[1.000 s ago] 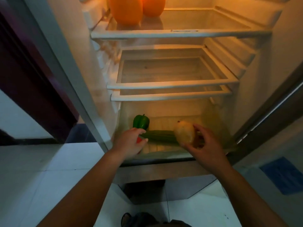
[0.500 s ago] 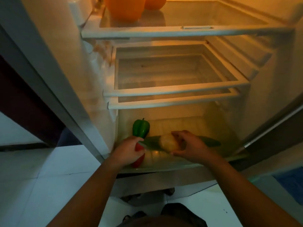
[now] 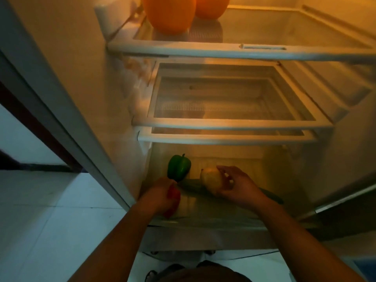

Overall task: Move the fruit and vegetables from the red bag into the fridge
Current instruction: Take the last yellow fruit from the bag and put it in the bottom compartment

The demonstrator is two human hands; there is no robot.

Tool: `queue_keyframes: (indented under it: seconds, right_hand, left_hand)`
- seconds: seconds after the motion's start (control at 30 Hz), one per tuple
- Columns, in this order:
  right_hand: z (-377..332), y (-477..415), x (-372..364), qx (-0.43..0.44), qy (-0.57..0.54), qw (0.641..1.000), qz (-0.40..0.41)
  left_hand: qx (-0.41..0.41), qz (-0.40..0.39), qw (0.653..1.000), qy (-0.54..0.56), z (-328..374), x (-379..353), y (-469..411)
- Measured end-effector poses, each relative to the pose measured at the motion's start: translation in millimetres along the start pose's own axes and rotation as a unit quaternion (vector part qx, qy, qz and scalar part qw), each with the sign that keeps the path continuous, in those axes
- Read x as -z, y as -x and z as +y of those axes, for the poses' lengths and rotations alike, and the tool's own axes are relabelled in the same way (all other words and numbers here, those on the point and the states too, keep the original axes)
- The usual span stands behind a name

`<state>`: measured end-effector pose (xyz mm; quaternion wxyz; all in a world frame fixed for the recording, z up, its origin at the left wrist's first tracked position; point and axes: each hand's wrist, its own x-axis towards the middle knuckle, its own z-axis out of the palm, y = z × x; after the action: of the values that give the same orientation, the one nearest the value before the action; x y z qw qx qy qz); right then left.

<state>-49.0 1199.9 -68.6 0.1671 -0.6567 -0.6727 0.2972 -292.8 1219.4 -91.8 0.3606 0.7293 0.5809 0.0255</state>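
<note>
Both my hands reach into the bottom drawer [image 3: 213, 220] of the open fridge. My left hand [image 3: 158, 195] grips a red pepper [image 3: 173, 200] at the drawer's left front. My right hand [image 3: 238, 186] holds a pale yellow round fruit [image 3: 211, 179] over a long green cucumber [image 3: 193, 185] that lies across the drawer floor. A green bell pepper [image 3: 179, 166] stands at the back left of the drawer, just beyond my left hand. Two large orange fruits [image 3: 168, 13] sit on the top shelf. The red bag is out of view.
Two glass shelves [image 3: 230, 125] above the drawer hold nothing. The fridge's left wall [image 3: 71, 78] and its frame run diagonally down to the drawer. A pale tiled floor [image 3: 44, 210] spreads to the left.
My right hand has carried the yellow fruit a little deeper into the drawer above the cucumber. My left hand has lowered the red pepper toward the drawer floor. My head has moved closer.
</note>
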Motion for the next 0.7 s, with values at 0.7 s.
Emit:
queue_keyframes:
  seconds: [0.7]
  right_hand:
    - [16.1, -49.2, 10.0, -0.025, -0.017, 0.999, 0.019]
  left_hand:
    - [-0.002, 0.131, 0.991, -0.005, 25.7, 7.9, -75.4]
